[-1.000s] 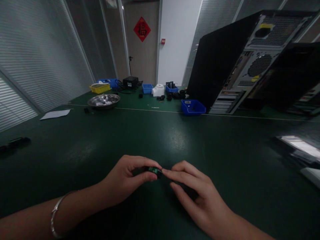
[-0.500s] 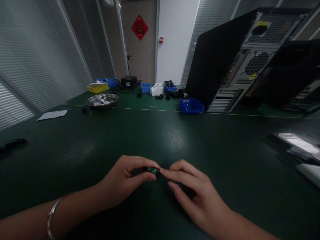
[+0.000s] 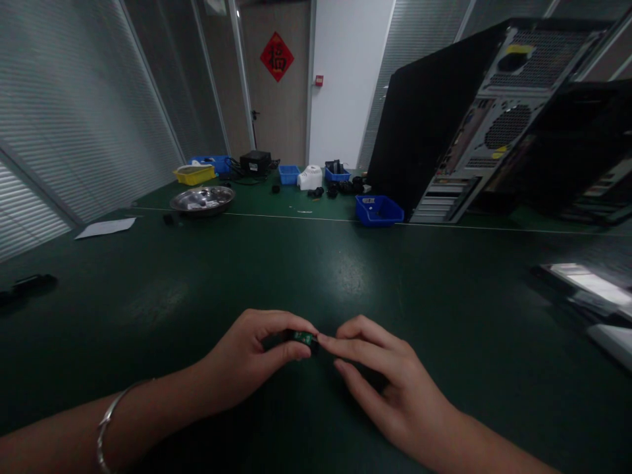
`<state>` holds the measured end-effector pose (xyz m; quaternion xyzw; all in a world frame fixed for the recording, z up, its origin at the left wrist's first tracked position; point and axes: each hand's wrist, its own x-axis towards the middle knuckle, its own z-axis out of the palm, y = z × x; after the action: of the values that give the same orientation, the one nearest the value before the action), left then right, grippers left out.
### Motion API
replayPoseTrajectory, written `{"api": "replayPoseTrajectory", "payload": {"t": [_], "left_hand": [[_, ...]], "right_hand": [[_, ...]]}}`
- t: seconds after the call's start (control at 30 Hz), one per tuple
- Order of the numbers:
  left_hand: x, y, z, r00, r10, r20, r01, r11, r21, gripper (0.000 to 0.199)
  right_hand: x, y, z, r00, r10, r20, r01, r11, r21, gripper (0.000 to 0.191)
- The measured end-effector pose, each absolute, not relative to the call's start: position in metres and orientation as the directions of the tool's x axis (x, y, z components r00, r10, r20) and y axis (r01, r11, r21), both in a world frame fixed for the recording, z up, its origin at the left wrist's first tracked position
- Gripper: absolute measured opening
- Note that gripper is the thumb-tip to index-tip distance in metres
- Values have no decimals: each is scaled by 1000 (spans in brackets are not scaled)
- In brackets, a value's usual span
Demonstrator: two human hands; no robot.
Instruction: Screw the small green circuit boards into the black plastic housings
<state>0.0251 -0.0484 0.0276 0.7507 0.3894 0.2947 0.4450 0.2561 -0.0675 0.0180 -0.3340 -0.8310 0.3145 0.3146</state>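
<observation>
Between the thumb and fingers of my left hand (image 3: pixel 257 352) is a small green circuit board (image 3: pixel 303 338) with a dark part at its right end. The fingers hide much of it. My right hand (image 3: pixel 390 378) comes in from the right, a stretched fingertip at the board's right end, beside my left fingertips. Its thumb is held apart below, and nothing shows in its grip. Both hands are low over the green tabletop (image 3: pixel 276 263).
Across the back stand a steel bowl (image 3: pixel 203 201), a yellow bin (image 3: pixel 195 174), a dark blue bin (image 3: pixel 379 210) and a white plastic housing (image 3: pixel 310 178). A black computer case (image 3: pixel 434 118) rises at the right. Paper (image 3: pixel 105 228) lies at the left.
The view has shifted very slightly. My hands keep almost the same pose, and the circuit board shows a little more of its green face.
</observation>
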Motion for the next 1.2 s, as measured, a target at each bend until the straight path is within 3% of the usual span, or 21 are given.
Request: {"api": "replayPoseTrajectory", "payload": {"t": [0.27,0.53,0.67,0.83,1.07,1.2], "left_hand": [[27,-48,22,532,847,8,179,-122,976,21],[31,-44,23,499,866,5,-108,57,992,17],[28,-45,22,513,857,55,-56,-30,998,15],[24,-47,24,534,843,59,126,-149,981,30],[27,-47,21,492,865,99,18,-124,992,22],[30,-47,23,494,869,45,-53,-21,998,33]], "right_hand": [[256,-69,19,-582,747,322,314,572,-758,40],[256,-68,19,-537,756,375,233,559,-796,40],[255,-70,19,-585,723,367,190,562,-805,41],[255,-71,20,-617,731,291,228,520,-823,45],[255,-73,20,-630,716,300,248,552,-796,45],[256,-71,19,-547,754,363,247,560,-791,40]]}}
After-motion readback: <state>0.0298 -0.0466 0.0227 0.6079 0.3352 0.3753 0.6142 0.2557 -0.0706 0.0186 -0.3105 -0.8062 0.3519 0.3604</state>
